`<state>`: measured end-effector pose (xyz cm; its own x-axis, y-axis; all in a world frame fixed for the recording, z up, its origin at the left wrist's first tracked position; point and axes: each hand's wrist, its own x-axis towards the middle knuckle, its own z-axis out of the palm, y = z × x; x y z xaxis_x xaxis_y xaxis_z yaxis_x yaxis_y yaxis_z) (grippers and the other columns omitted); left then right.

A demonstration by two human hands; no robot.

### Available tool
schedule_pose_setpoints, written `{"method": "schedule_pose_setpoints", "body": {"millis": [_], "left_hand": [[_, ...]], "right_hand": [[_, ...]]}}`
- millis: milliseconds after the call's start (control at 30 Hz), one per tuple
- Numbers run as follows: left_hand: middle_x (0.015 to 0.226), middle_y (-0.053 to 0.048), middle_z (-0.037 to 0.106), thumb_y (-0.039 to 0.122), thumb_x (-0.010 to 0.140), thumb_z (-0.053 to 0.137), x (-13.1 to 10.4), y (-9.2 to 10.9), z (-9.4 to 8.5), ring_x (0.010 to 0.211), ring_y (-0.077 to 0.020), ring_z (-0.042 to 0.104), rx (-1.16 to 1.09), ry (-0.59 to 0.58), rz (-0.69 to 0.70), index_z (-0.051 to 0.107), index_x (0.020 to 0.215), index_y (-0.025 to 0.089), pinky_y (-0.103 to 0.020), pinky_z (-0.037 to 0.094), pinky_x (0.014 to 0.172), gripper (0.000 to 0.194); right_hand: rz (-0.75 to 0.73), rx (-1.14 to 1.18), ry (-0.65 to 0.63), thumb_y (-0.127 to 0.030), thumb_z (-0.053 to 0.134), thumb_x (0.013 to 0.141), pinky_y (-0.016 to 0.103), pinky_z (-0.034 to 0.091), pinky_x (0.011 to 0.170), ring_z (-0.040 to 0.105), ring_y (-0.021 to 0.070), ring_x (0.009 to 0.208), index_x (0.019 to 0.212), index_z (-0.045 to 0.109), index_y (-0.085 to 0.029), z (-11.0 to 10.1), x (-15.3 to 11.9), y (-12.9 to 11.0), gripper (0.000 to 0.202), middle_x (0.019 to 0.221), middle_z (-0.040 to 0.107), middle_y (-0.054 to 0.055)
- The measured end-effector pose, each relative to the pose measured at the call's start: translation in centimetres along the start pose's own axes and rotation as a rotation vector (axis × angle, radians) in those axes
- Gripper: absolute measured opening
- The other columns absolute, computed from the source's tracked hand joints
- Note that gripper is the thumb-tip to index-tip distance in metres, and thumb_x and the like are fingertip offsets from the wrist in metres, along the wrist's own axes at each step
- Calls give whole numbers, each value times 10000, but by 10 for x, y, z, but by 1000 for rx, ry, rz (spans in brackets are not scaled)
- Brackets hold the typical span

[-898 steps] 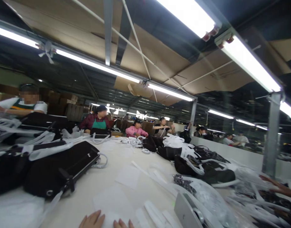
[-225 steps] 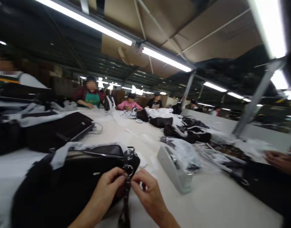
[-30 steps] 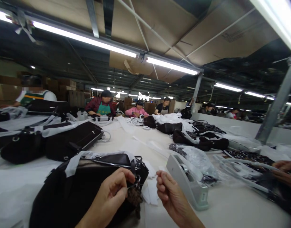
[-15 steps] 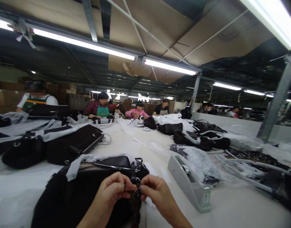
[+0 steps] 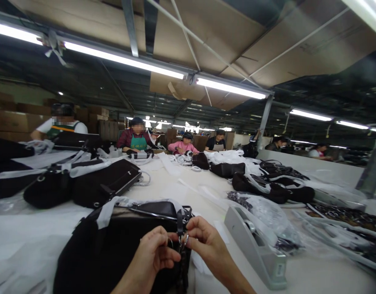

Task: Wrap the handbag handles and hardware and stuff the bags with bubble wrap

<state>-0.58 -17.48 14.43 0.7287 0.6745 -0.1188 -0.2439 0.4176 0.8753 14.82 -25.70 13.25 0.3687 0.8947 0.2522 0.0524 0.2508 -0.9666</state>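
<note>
- Black bag [image 5: 114, 249]: lies on the white surface [image 5: 313, 281] directly in front of the person, upright on its long side, with a white paper strip [image 5: 106, 210] draped over its top edge and zip.
- Metal ring [image 5: 184, 238]: sits at the bag's right end, below a short black tab; a dark strap [image 5: 183, 269] hangs from it and is cut off by the bottom edge of the frame.
- Left hand [image 5: 154, 255]: fingers curled, fingertips pinched at the hardware just left of the ring.
- Right hand [image 5: 203, 241]: thumb and fingers closed on the ring from the right, touching it.
- Handling, as a judgement: the bag body looks soft and pliable, likely to sag if lifted by one corner; the ring is small, stiff and smooth, so it is best taken by a fingertip pinch, with the tab or strap held alongside to steady it.
- Tape dispenser [image 5: 255, 247]: grey, standing near the right hand on the surface, apart from the bag.
- Clear plastic bag [image 5: 267, 216]: lies just behind the dispenser; its small dark contents cannot be identified.
- Other black bags [image 5: 83, 185]: lie farther back on the left.
- Hard to make out: whether a clasp is open or shut between the fingers; the fingertips hide it.
</note>
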Motion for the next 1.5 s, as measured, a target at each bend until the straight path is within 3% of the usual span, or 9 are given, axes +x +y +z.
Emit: {"method": "schedule_pose_setpoints", "body": {"millis": [133,300,500,600,700,800,967,1233,1500], "left_hand": [[953,-66,707,360,606,640,1,-2,0,562,-129,663,60,-9,17,437,652,184,-212,424,515,272],[972,-73,706,379,638,633,2,-5,0,575,-130,666,124,6,55,476,676,179,-227,446,540,258],[993,-84,710,374,632,634,-2,1,2,596,-137,672,157,11,68,487,667,174,-237,466,563,251],[975,-85,715,357,629,637,-2,4,2,586,-137,670,124,9,79,487,664,171,-234,458,554,241],[939,-84,722,333,639,640,-1,4,-1,539,-105,631,53,15,86,489,676,168,-214,425,521,226],[909,-83,731,301,664,649,1,3,-5,548,-95,616,-31,22,87,473,694,175,-205,415,520,219],[848,-72,735,298,705,652,1,5,-9,648,-129,659,-87,0,141,458,726,188,-199,414,535,225],[804,-68,736,303,670,665,3,7,-9,640,-133,654,-69,62,149,451,693,193,-200,412,531,242],[813,-66,746,280,695,651,6,7,-10,726,-183,708,-103,148,115,450,739,204,-216,458,564,220]], "right_hand": [[38,-16,-22,-397,768,716,252,490,568,627,173,694,905,670,-196,2,-2,-7,293,762,702,28],[140,-61,-75,-389,723,716,359,545,770,662,244,894,925,777,-199,3,-6,-20,287,922,735,74],[-13,-267,-13,-334,678,762,318,478,671,597,200,699,777,757,-205,-1,-6,-12,152,720,690,36],[-88,-243,36,-358,671,791,300,472,633,591,204,748,775,740,-218,-6,-5,-10,156,846,658,49],[-216,-286,117,-360,699,791,301,460,695,588,228,882,730,733,-227,-10,-4,-14,150,980,641,66],[-272,-274,163,-386,717,796,309,455,748,586,232,899,726,729,-228,-12,-3,-18,174,917,664,61],[-160,-116,171,-487,742,768,247,379,470,472,119,513,817,735,-200,-11,-4,-17,292,642,627,15],[-115,-31,166,-468,769,760,223,503,513,643,166,659,808,730,-178,-10,-4,-15,296,740,703,59],[-111,26,189,-451,794,742,229,570,544,704,197,743,823,737,-192,-11,-4,-16,277,807,704,50]]}}
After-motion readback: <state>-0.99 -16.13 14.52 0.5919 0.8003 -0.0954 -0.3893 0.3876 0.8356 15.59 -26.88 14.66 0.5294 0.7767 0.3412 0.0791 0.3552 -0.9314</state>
